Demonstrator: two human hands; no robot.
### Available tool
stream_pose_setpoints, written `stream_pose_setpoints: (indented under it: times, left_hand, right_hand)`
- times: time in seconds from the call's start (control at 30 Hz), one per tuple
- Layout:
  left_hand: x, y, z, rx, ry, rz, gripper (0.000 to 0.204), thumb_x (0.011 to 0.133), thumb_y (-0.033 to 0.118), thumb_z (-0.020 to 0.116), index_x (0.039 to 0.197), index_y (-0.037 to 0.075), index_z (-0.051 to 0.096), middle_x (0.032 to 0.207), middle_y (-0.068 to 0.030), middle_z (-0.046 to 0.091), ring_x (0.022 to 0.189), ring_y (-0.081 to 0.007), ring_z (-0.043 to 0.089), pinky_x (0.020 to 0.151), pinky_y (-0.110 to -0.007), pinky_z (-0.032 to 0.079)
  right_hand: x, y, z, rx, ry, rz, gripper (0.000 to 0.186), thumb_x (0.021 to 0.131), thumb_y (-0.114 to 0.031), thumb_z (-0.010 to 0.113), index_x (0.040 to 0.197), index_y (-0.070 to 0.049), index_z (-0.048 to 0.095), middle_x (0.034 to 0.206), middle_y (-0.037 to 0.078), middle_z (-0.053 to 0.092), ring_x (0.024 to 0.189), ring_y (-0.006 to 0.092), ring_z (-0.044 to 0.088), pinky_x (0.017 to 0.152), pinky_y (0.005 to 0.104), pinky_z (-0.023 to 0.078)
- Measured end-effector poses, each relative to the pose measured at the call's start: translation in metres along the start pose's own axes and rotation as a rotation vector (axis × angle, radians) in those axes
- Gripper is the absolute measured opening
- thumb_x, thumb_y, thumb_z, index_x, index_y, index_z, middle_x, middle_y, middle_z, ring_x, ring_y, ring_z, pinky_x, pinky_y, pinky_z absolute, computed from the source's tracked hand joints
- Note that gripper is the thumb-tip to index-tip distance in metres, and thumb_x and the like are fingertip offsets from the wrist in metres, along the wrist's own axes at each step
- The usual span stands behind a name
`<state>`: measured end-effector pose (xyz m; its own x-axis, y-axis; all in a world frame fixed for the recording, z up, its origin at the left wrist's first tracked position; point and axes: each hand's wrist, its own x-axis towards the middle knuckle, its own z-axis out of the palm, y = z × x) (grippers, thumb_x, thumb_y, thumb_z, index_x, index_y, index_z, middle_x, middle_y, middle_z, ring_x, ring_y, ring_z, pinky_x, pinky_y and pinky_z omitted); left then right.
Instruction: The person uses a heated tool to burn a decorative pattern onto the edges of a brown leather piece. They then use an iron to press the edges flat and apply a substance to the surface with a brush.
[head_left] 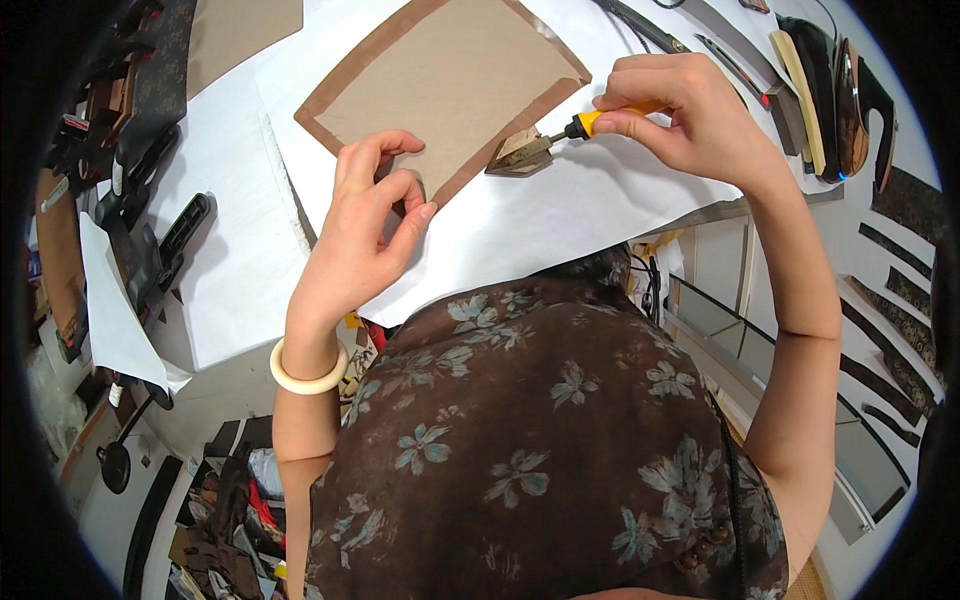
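Note:
A beige panel with brown fabric folded round its edges (440,75) lies on white paper. My left hand (375,205) rests at its near corner, fingers curled, with the thumb and index finger closed on the brown edge. My right hand (680,110) grips the yellow handle of a small craft iron (524,153). The iron's pointed metal head sits against the brown strip along the panel's right edge, close to the near corner. The corner itself is partly hidden by my left fingers.
White paper (620,185) covers the table. At left are black tools and clamps (150,200); a beige sheet (235,40) lies at the far left. Far right are a household iron (855,110) and a cream strip (798,100). Dark patterned fabric strips (890,330) lie beyond my right arm.

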<state>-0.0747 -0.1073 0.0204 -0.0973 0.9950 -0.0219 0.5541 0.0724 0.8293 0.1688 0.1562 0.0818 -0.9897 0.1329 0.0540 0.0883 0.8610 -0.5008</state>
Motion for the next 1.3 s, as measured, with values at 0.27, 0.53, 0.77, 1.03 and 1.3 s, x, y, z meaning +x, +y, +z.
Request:
stream_pose_setpoints:
  times: [0.27, 0.53, 0.77, 1.03, 1.3]
  left_hand:
    - [0.000, 0.000, -0.005, 0.046, -0.028, 0.021, 0.019, 0.093, 0.006, 0.073, 0.085, 0.001, 0.056, 0.143, -0.0166, 0.054, 0.130, -0.0370, 0.049, 0.110, -0.046, 0.045]
    - [0.001, -0.001, -0.007, 0.092, -0.041, 0.065, 0.018, 0.091, 0.002, 0.075, 0.086, 0.002, 0.058, 0.143, -0.0155, 0.054, 0.131, -0.0374, 0.050, 0.111, -0.046, 0.045]
    - [0.002, -0.004, -0.014, 0.068, -0.103, 0.084, 0.017, 0.090, -0.002, 0.074, 0.089, 0.002, 0.057, 0.146, -0.0145, 0.054, 0.133, -0.0373, 0.050, 0.112, -0.044, 0.045]
    - [0.001, -0.008, -0.014, 0.052, -0.106, 0.124, 0.014, 0.089, -0.001, 0.071, 0.090, 0.002, 0.057, 0.147, -0.0154, 0.055, 0.135, -0.0373, 0.048, 0.114, -0.044, 0.043]
    - [0.001, -0.012, -0.015, 0.056, -0.111, 0.117, 0.013, 0.089, 0.002, 0.070, 0.089, 0.003, 0.057, 0.149, -0.0151, 0.053, 0.137, -0.0350, 0.050, 0.116, -0.044, 0.044]
  right_hand:
    - [0.019, -0.014, 0.007, -0.098, -0.016, -0.035, 0.013, 0.094, -0.019, 0.079, 0.093, -0.007, 0.074, 0.082, 0.012, 0.069, 0.075, 0.0306, 0.070, 0.068, 0.0406, 0.053]
    - [0.024, -0.035, 0.026, -0.043, -0.041, -0.082, 0.009, 0.089, -0.010, 0.080, 0.094, -0.007, 0.074, 0.083, 0.008, 0.070, 0.076, 0.0317, 0.071, 0.067, 0.0423, 0.054]
    - [0.025, -0.047, 0.031, -0.037, -0.033, -0.092, 0.008, 0.090, -0.012, 0.079, 0.093, -0.007, 0.073, 0.084, 0.009, 0.070, 0.077, 0.0327, 0.071, 0.067, 0.0436, 0.055]
    - [0.019, -0.057, 0.033, -0.110, -0.063, -0.039, 0.012, 0.093, -0.019, 0.078, 0.102, -0.011, 0.076, 0.088, 0.008, 0.072, 0.078, 0.0326, 0.072, 0.069, 0.0439, 0.057]
    - [0.012, -0.063, 0.041, -0.117, -0.022, -0.013, 0.016, 0.094, -0.020, 0.078, 0.106, -0.011, 0.077, 0.096, 0.006, 0.075, 0.079, 0.0303, 0.073, 0.069, 0.0415, 0.058]
